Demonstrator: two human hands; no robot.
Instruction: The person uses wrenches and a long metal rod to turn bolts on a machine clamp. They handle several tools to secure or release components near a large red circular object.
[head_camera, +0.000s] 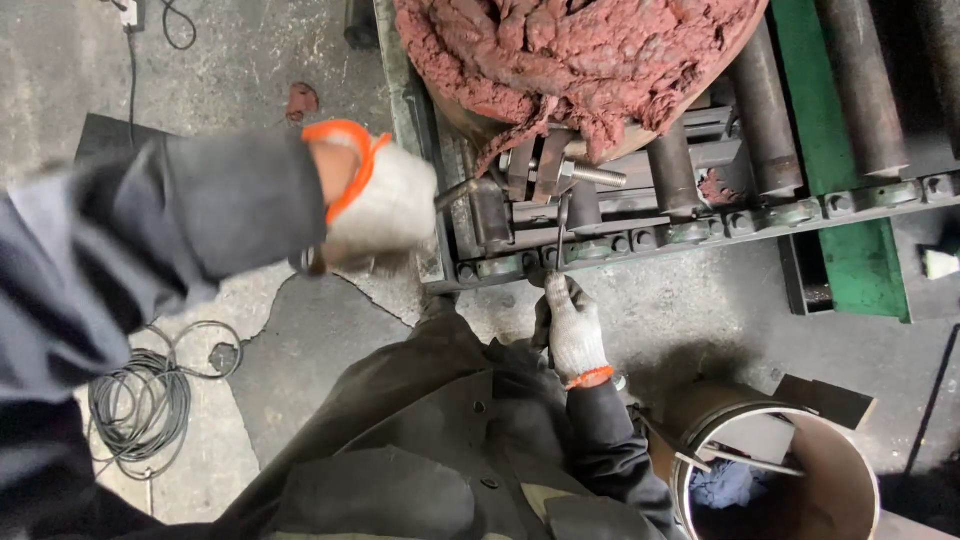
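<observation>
My left hand (375, 205), in a white glove with an orange cuff, reaches in from the left and grips a bent metal rod (458, 191) whose tip lies against the machine's clamp block (545, 165). My right hand (573, 325), gloved the same way, holds a thin metal tool (562, 232) upright against the row of bolts (620, 243) on the machine's front edge. A heap of reddish-brown rags (570, 55) hangs over the clamp block and hides part of it.
Dark steel rollers (760, 100) and a green frame (860, 255) run to the right. A rusty open drum (850, 500) with metal strips and a blue cloth stands at lower right. A coiled black cable (140, 405) lies on the cracked concrete floor at left.
</observation>
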